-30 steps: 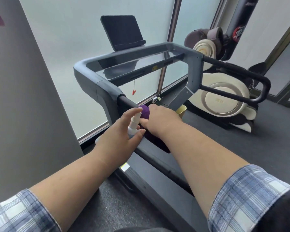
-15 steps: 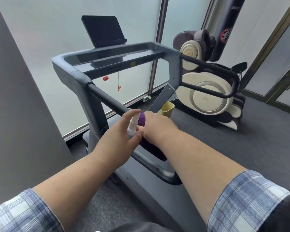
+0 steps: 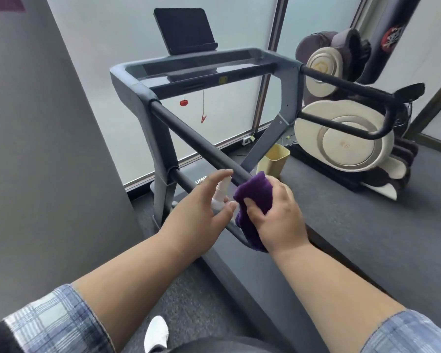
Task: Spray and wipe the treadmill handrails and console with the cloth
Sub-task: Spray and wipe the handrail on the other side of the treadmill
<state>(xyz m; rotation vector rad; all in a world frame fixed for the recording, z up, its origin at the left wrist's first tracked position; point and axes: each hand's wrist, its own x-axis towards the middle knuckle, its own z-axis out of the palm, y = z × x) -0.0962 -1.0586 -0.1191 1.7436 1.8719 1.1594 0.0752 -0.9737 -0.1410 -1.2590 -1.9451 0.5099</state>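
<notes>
Head view: our right hand [image 3: 278,217] has slid the purple cloth [image 3: 255,197], grip wrapped round it, down the near handrail [image 3: 196,138] toward its bend; left hand [image 3: 201,205] holds the spray bottle [image 3: 220,193] beside it. Console [image 3: 201,70] untouched, we judge.

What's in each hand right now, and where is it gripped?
Left hand holds the white spray bottle around its neck, index finger on top. Right hand grips the bunched purple cloth against the handrail.

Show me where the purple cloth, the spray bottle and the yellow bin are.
purple cloth [image 3: 255,191]: head view, upper fold above the right hand's thumb.
spray bottle [image 3: 220,192]: head view, white neck between the left hand's fingers.
yellow bin [image 3: 275,160]: head view, front wall below its rim.
</notes>
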